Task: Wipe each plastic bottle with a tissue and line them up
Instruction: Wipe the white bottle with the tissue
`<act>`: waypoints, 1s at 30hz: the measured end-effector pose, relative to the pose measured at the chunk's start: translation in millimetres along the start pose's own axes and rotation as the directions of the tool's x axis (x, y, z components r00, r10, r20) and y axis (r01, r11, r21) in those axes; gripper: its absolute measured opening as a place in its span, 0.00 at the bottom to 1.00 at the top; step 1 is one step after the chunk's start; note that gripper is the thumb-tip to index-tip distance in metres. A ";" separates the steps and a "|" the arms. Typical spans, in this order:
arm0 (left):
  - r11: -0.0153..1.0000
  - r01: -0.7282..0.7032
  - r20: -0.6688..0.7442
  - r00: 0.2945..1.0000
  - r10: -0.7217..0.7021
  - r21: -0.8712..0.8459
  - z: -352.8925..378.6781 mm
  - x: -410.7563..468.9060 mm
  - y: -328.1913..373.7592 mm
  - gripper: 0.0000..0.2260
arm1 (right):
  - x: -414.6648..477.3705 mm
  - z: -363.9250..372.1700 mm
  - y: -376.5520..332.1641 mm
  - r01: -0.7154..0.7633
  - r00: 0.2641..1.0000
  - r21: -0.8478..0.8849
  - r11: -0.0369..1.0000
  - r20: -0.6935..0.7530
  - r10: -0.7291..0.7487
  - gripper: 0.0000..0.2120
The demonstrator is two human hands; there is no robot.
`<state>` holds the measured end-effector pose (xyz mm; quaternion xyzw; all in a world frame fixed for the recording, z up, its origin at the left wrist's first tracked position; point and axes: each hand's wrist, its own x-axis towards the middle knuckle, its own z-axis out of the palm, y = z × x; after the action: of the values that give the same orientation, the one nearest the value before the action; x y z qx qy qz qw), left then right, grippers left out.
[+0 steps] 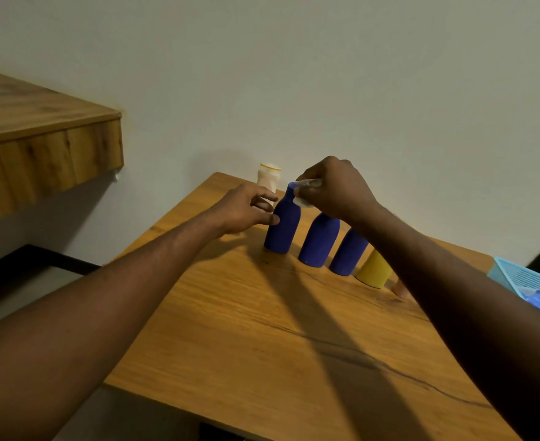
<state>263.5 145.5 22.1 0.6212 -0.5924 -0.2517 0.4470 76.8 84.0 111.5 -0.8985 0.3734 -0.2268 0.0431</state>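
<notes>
Wide wooden surface [262, 329] in play, a timber shelf [39, 122] hanging off to the left, and a blue basket [516, 275] parked on the surface's right edge with something blue and crumpled inside. Along the far edge the line-up is taking shape: yellow bottle [373, 270] nearest the right edge, then the third blue bottle [348, 253], the second blue bottle [318, 243] and the leftmost blue bottle [283, 230], all upright and close side by side. A pinkish thing [400, 289] peeps out beyond the yellow one, mostly hidden by the right arm, so I can't call it. One cream bottle [269, 179] stands alone at the far corner by the wall, apart from the row. Now the action: the left hand [246, 208] steadies the leftmost blue bottle, thumb on its shoulder, index finger up by the neck. The right hand [335, 189] has its fingers [313, 198] pinched narrow around the tissue [303, 192], working it at that bottle's neck and mouth. So this looks like the wipe on the row's newest member. Next, I'd say, comes the cream bottle: reach to the corner, wipe it, and stand it at the row's left end without knocking its neighbour.
</notes>
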 end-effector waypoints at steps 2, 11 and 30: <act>1.000 -0.009 0.001 1.000 0.009 -0.010 -3.9 -1.3 0.6 0.25 | 0.1 -4.4 -3.0 0.021 0.999 0.007 1.000 -0.040 -0.021 0.12; 0.997 -0.074 -0.249 0.966 0.072 0.002 -37.1 18.5 -2.0 0.13 | 32.6 -12.8 -9.9 0.107 0.987 0.022 0.994 -0.126 -0.104 0.19; 0.974 -0.022 -0.091 0.995 0.044 0.226 -31.1 134.1 -45.3 0.32 | 121.6 25.6 -7.2 0.165 0.986 -0.279 0.946 0.051 -0.157 0.13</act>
<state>335.8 20.0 27.3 0.6692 -0.6052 -0.1457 0.4057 168.0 2.8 136.0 -0.9260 0.3269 -0.1611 -0.0990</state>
